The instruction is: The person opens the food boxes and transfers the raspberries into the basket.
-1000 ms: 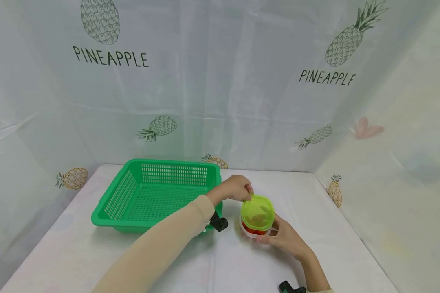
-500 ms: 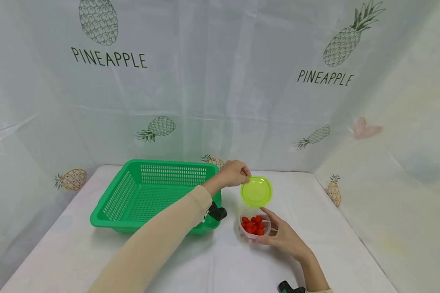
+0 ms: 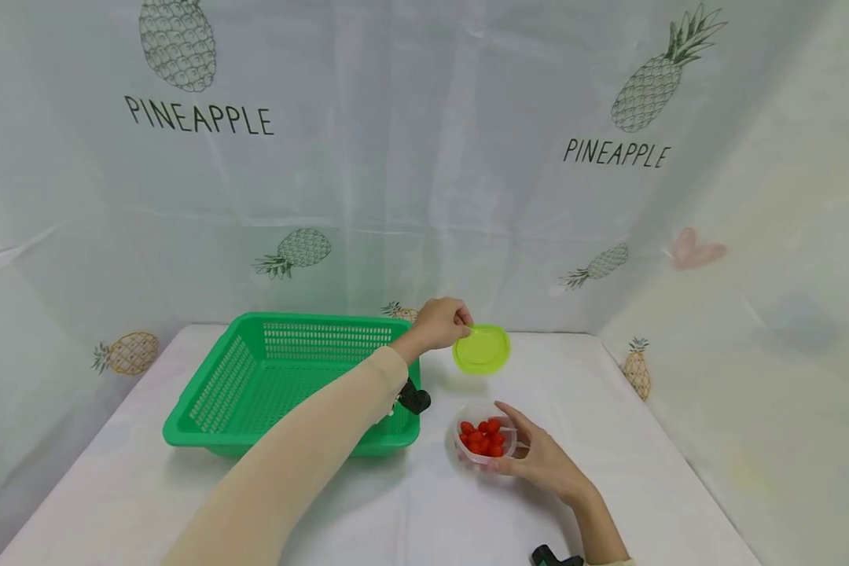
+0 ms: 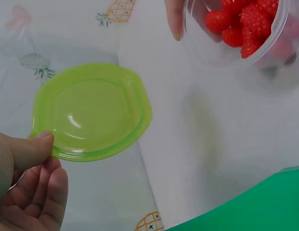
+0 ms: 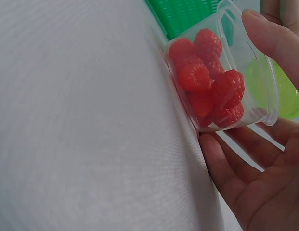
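Observation:
In the head view my left hand (image 3: 441, 324) pinches the edge of a yellow-green translucent lid (image 3: 482, 350), held up behind the tub. The left wrist view shows thumb and fingers at one edge of that lid (image 4: 94, 111). A small clear plastic tub (image 5: 255, 103) stands uncovered on the table, several red raspberries (image 5: 204, 72) inside it. My right hand (image 3: 543, 462) grips the tub from its right side, thumb and fingers spread around the wall. In the right wrist view the right hand's fingers (image 5: 226, 163) reach to the tub's base.
A green perforated plastic basket (image 3: 219, 448) stands on the left of the white-covered table (image 3: 368, 519), its right end partly behind the left forearm. A curtain (image 3: 396, 173) printed with pineapples hangs along the table's back and sides.
The lid has come off the tub, lifted up and back by my left hand, so the raspberries now show. My right hand has stayed around the tub.

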Motion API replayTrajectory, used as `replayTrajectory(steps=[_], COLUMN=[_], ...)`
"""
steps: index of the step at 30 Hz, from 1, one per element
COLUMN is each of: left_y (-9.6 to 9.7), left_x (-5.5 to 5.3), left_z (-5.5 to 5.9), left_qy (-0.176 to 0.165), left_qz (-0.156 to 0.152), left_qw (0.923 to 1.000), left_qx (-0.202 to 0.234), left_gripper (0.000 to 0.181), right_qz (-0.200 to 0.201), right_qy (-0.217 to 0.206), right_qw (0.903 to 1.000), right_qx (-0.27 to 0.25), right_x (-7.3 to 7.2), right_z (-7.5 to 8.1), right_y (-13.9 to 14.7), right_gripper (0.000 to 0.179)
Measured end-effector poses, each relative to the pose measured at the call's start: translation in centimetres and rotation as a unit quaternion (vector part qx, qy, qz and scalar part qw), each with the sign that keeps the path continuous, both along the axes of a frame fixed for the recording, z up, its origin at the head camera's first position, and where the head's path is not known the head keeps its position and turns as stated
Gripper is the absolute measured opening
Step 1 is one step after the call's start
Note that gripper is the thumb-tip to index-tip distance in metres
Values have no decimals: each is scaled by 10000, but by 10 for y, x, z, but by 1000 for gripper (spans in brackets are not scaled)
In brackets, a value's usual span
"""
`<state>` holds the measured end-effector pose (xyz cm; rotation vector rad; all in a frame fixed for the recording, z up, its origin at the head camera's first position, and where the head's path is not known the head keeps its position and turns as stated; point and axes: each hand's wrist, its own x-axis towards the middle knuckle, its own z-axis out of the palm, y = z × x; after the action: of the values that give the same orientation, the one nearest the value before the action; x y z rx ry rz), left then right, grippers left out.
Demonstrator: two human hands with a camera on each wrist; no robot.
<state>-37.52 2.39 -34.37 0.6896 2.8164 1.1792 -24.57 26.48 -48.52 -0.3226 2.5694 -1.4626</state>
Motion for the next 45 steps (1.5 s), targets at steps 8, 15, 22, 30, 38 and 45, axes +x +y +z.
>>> replayTrajectory(steps=[8, 15, 22, 30, 38, 45], left_y=[-8, -9, -5, 6, 13, 18], left_x=[-14, -22, -22, -22, -16, -14], left_z=[-15, -10, -8, -20, -23, -22], left_qy=[270, 430, 485, 513, 508, 619], left_qz=[235, 10, -217, -279, -421, -394], left_qw=[9993, 9991, 9979, 9966, 9951, 9909], left_qx=[71, -54, -372, -580, -736, -1126], left_gripper=[6, 5, 4, 8, 11, 13], right_qz=[21, 28, 148, 30, 22, 146], right_qy=[-32, 19, 139, 51, 96, 126], right_qw=[10000, 9999, 9996, 10000, 9999, 9998], right_qx=[60, 115, 177, 64, 58, 25], right_x=[-1, -2, -4, -3, 0, 1], right_z=[-5, -4, -3, -3, -3, -1], right_y=[-6, -7, -6, -1, 3, 3], right_gripper=[100, 100, 98, 100, 100, 98])
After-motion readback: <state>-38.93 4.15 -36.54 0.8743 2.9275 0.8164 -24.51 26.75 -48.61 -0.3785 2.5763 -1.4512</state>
